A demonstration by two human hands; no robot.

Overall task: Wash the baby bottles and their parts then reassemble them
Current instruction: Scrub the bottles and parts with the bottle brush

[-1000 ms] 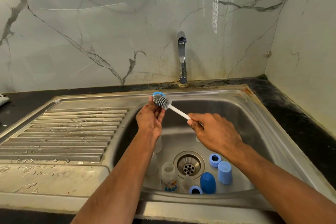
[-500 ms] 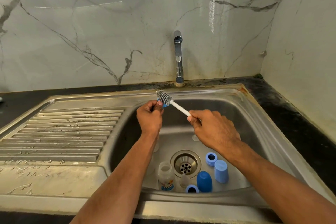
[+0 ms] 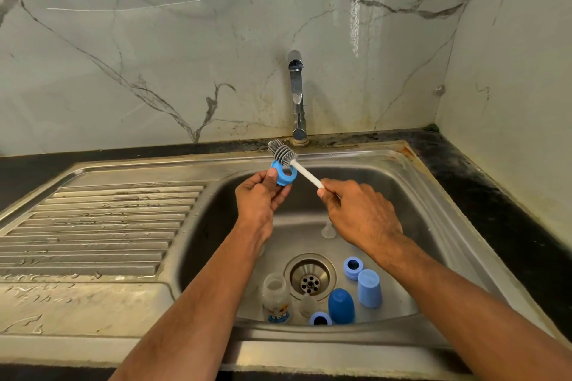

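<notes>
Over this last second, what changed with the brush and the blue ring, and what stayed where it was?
The left hand turned the blue ring so its opening now shows, below the brush head. The brush, gripped by the right hand, slid its bristles up past the ring. Both grips held. The caps, rings and the bottle on the sink floor kept their places.

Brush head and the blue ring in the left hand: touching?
Touching. In the head view the grey brush head meets the top rim of the blue ring held by the left hand; no gap shows.
</notes>
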